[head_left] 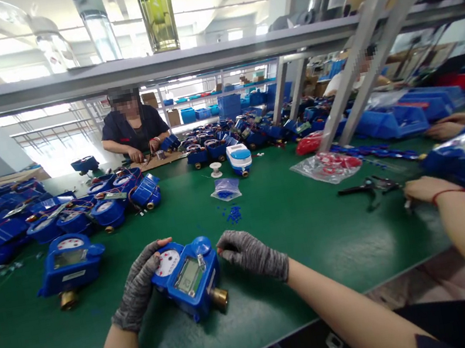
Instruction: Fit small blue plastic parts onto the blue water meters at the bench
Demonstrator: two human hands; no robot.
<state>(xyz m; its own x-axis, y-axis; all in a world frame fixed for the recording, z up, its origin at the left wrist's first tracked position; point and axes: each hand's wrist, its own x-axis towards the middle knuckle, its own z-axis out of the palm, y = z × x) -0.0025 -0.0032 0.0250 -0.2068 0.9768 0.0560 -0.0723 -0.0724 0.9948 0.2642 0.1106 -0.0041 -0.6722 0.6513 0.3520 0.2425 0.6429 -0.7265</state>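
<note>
A blue water meter with a white dial, a small screen and a brass fitting lies on the green table in front of me. My left hand, in a grey knit glove, wraps round the meter's left side with the thumb near the dial. My right hand, also gloved, rests with fingers curled and pinched at the meter's upper right edge. What the right fingertips hold, if anything, is too small to see.
Another blue meter lies to the left, with several more behind it. Small blue parts, a plastic bag, a bag of red parts and pliers lie ahead. A co-worker's arm reaches in at right; another person sits opposite.
</note>
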